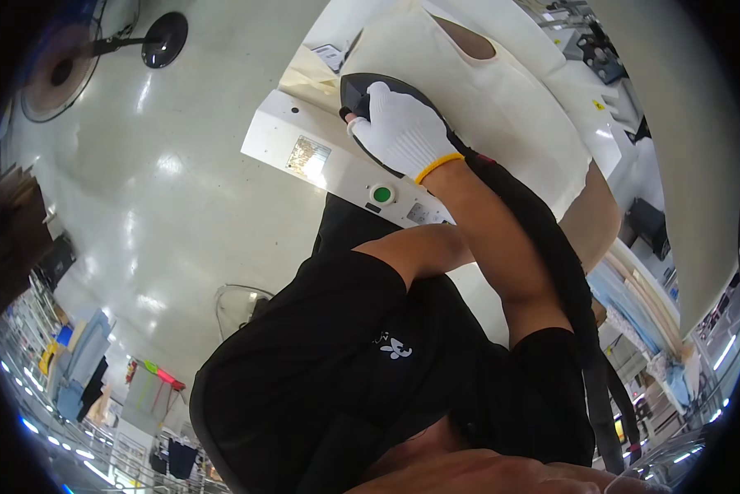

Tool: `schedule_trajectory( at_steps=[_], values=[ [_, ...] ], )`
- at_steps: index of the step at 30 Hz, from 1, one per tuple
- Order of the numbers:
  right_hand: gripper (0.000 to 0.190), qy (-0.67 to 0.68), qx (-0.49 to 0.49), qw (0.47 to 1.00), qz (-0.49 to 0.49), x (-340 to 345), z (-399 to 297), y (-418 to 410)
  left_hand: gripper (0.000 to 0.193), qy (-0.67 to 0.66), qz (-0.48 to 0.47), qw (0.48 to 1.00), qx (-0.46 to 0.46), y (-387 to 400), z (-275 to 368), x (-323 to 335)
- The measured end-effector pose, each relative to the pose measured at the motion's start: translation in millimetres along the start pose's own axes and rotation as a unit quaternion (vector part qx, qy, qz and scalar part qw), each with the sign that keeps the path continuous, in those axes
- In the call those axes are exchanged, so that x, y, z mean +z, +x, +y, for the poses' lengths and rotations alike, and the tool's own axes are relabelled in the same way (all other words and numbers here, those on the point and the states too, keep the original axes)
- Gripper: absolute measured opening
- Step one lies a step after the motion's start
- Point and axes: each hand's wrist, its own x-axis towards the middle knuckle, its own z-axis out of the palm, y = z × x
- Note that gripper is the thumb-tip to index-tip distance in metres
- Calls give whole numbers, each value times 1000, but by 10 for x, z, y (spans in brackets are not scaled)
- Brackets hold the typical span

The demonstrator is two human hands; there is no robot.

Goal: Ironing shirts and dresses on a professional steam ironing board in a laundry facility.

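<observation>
My right hand (404, 133), in a white knit glove with a yellow cuff, grips a dark clothes iron (354, 89). The iron rests at the left edge of a cream fabric piece (518, 117). That fabric lies over a brown-covered pressing table (598, 216), which also shows through an opening near the top. A thick black sleeve (524, 191), likely the iron's hose, runs back along my right forearm. My left forearm (432, 247) passes beneath the right one, and the left hand is hidden there.
Along the table's near left side runs a white metal panel (339, 163) with a green button (382, 195). A pedestal fan (165, 40) stands on the floor at upper left. Folded fabrics (638, 296) lie at right, below a large pale panel (685, 154). Hanging garments (182, 457) are at lower left.
</observation>
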Motion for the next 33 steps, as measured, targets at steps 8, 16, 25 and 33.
schedule_trajectory(
  at_steps=[8,16,25,33],
  values=[
    [58,161,57,980,104,-365,530,370,39,-192,79,967,-150,2789,-478,1108],
    [48,254,158,951,74,-583,1293,-202,50,-316,178,859,-362,2098,373,1638],
    [56,108,-7,989,101,-420,1260,-146,60,-357,200,843,-349,2209,46,1510],
    [45,205,164,965,4,-1026,1754,197,60,850,-198,477,103,2032,603,1916]
  ],
)
